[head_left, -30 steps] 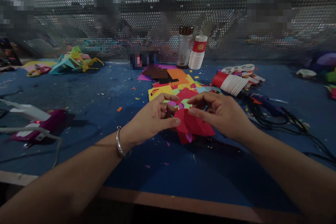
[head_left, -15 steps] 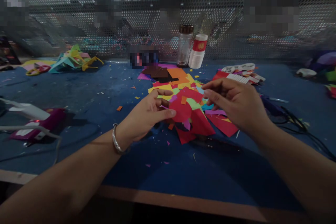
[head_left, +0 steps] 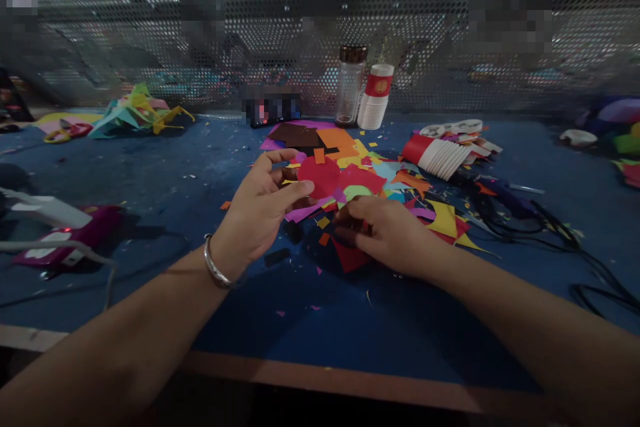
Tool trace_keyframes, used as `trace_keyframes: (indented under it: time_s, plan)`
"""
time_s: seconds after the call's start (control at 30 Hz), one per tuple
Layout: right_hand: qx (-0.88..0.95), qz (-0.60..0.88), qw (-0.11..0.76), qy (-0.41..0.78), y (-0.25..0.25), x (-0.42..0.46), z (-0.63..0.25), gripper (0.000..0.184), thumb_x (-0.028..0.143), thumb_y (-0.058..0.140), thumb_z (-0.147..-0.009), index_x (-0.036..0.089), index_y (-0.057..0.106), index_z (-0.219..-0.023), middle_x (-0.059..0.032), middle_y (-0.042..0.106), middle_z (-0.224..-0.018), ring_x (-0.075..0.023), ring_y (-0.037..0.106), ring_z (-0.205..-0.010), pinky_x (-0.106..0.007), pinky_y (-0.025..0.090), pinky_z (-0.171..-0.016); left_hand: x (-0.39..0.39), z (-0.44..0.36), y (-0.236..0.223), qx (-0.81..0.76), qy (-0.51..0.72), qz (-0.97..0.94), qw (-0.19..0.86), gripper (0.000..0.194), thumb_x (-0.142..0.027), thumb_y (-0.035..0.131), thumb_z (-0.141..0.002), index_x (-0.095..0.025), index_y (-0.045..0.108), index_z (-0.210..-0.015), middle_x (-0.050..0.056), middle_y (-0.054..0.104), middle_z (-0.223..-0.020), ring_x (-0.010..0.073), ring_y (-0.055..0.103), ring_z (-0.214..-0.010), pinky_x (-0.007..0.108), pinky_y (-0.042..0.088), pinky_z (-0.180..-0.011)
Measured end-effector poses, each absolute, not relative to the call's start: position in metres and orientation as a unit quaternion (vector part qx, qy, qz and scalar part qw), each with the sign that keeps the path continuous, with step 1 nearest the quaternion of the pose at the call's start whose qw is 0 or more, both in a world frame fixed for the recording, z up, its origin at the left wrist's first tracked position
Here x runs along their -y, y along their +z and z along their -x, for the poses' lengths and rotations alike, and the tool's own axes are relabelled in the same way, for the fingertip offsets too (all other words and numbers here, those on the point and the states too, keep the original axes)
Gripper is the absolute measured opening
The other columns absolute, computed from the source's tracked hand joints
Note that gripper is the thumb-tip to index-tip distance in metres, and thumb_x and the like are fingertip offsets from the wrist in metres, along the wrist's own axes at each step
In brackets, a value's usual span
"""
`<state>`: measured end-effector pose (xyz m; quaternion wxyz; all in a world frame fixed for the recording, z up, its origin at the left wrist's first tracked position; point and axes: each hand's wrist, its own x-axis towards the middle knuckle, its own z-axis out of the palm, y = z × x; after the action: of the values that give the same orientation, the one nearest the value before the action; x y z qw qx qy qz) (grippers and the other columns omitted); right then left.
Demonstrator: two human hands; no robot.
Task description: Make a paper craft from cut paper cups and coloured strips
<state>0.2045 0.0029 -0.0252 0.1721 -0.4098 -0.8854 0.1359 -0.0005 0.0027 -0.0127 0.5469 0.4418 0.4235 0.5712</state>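
Red paper circle (head_left: 323, 179): being held up over the middle of the blue table (head_left: 300, 327), above the scraps; an orange piece (head_left: 319, 156) is being shown at its far edge.
Left hand (head_left: 265, 200): circle being clamped at its left edge between thumb and fingers; a silver bracelet (head_left: 215, 267) is being worn at the wrist.
Right hand (head_left: 383, 230): being held low over a red sheet (head_left: 350, 257), fingers being curled toward the thumb; whether anything is being pinched cannot be told.
Paper scraps (head_left: 357, 177): being spread beyond and right of the hands, many colors.
Brown paper (head_left: 295, 135): being overlapped with orange and purple sheets, far side.
Far middle: glass bottle (head_left: 351, 93) being stood just beside upright paper cups (head_left: 375, 100), near the perforated screen (head_left: 260, 20).
Right: cup stack (head_left: 440, 155) being laid on its side near white rolls (head_left: 453, 128); black cables (head_left: 555, 233) being strewn nearer.
Left: magenta power strip (head_left: 97, 230) being plugged with a white adapter (head_left: 57, 211); scissors (head_left: 67, 131) being left farther off, beside folded paper (head_left: 135, 113).
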Motion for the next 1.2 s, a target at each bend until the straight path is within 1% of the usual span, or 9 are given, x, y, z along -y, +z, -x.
trace_keyframes:
  time_s: [0.13, 0.27, 0.4, 0.53, 0.77, 0.87, 0.97, 1.07, 1.2]
  plan:
    - [0.897, 0.401, 0.135, 0.129, -0.029, -0.002, -0.192, 0.015, 0.029, 0.064, -0.093, 0.018, 0.074, -0.095, -0.0111, 0.072, -0.090, -0.0249, 0.066, -0.084, -0.037, 0.051, -0.071, -0.002, -0.001, -0.012, -0.421, 0.575, -0.441, 0.545, 0.054, -0.009, 0.079, -0.070, -0.020, 0.051, -0.115, 0.000, 0.068, -0.089, 0.0128, 0.067, -0.075, 0.024, 0.057, -0.066]
    - [0.904, 0.391, 0.100, 0.139, -0.029, -0.003, -0.186, 0.013, 0.025, 0.065, -0.093, 0.019, 0.074, -0.100, -0.0124, 0.073, -0.101, -0.0286, 0.066, -0.100, -0.040, 0.051, -0.082, -0.001, -0.002, -0.011, -0.417, 0.578, -0.433, 0.552, 0.055, -0.007, 0.078, -0.070, -0.019, 0.050, -0.115, -0.001, 0.068, -0.089, 0.0107, 0.067, -0.071, 0.022, 0.056, -0.066]
    - [0.899, 0.400, 0.078, 0.160, -0.026, -0.003, -0.182, 0.012, 0.024, 0.063, -0.094, 0.018, 0.072, -0.100, -0.0110, 0.073, -0.100, -0.0260, 0.066, -0.096, -0.038, 0.049, -0.081, -0.001, -0.003, -0.010, -0.416, 0.578, -0.425, 0.559, 0.051, -0.005, 0.075, -0.071, -0.020, 0.050, -0.114, -0.002, 0.069, -0.088, 0.0084, 0.065, -0.066, 0.021, 0.056, -0.065]
    - [0.891, 0.414, 0.066, 0.175, -0.024, -0.004, -0.180, 0.009, 0.021, 0.063, -0.092, 0.019, 0.071, -0.096, -0.0101, 0.073, -0.098, -0.0232, 0.065, -0.087, -0.035, 0.047, -0.076, -0.001, -0.004, -0.010, -0.415, 0.581, -0.420, 0.560, 0.050, -0.003, 0.072, -0.072, -0.019, 0.050, -0.114, -0.002, 0.069, -0.086, 0.0085, 0.066, -0.066, 0.020, 0.057, -0.064]
    - [0.892, 0.405, 0.072, 0.189, -0.026, -0.007, -0.178, 0.008, 0.017, 0.062, -0.091, 0.018, 0.069, -0.088, -0.0114, 0.071, -0.097, -0.0237, 0.065, -0.088, -0.036, 0.046, -0.077, -0.003, -0.002, -0.012, -0.411, 0.582, -0.423, 0.560, 0.050, -0.003, 0.073, -0.072, -0.019, 0.050, -0.113, -0.003, 0.067, -0.086, 0.0087, 0.067, -0.065, 0.021, 0.057, -0.063]
    - [0.894, 0.396, 0.090, 0.191, -0.025, -0.004, -0.179, 0.007, 0.016, 0.062, -0.090, 0.017, 0.067, -0.085, -0.0118, 0.070, -0.094, -0.0237, 0.064, -0.087, -0.036, 0.046, -0.077, -0.003, -0.001, -0.012, -0.414, 0.579, -0.424, 0.560, 0.050, -0.004, 0.073, -0.072, -0.019, 0.050, -0.114, -0.003, 0.067, -0.086, 0.0075, 0.065, -0.063, 0.021, 0.058, -0.065]
    - [0.890, 0.394, 0.124, 0.195, -0.021, 0.001, -0.185, 0.004, 0.015, 0.062, -0.088, 0.018, 0.064, -0.087, -0.0089, 0.070, -0.090, -0.0208, 0.063, -0.084, -0.033, 0.047, -0.075, -0.003, 0.000, -0.013, -0.415, 0.581, -0.426, 0.555, 0.051, -0.005, 0.075, -0.071, -0.019, 0.051, -0.115, -0.002, 0.068, -0.087, 0.0089, 0.067, -0.066, 0.021, 0.057, -0.065]
    - [0.866, 0.391, 0.200, 0.238, -0.015, 0.005, -0.195, 0.005, 0.014, 0.060, -0.085, 0.019, 0.061, -0.084, -0.0030, 0.068, -0.082, -0.0150, 0.061, -0.072, -0.028, 0.046, -0.067, -0.004, 0.001, -0.013, -0.419, 0.581, -0.428, 0.551, 0.052, -0.006, 0.076, -0.071, -0.019, 0.051, -0.115, -0.002, 0.068, -0.087, 0.0110, 0.069, -0.069, 0.021, 0.057, -0.064]
    - [0.815, 0.397, 0.286, 0.312, -0.010, 0.004, -0.208, 0.007, 0.022, 0.063, -0.085, 0.020, 0.061, -0.078, 0.0023, 0.063, -0.068, -0.0118, 0.056, -0.061, -0.026, 0.043, -0.059, -0.003, -0.001, -0.013, -0.427, 0.571, -0.427, 0.557, 0.052, -0.005, 0.076, -0.071, -0.018, 0.051, -0.115, -0.002, 0.068, -0.088, 0.0114, 0.069, -0.073, 0.021, 0.057, -0.065]
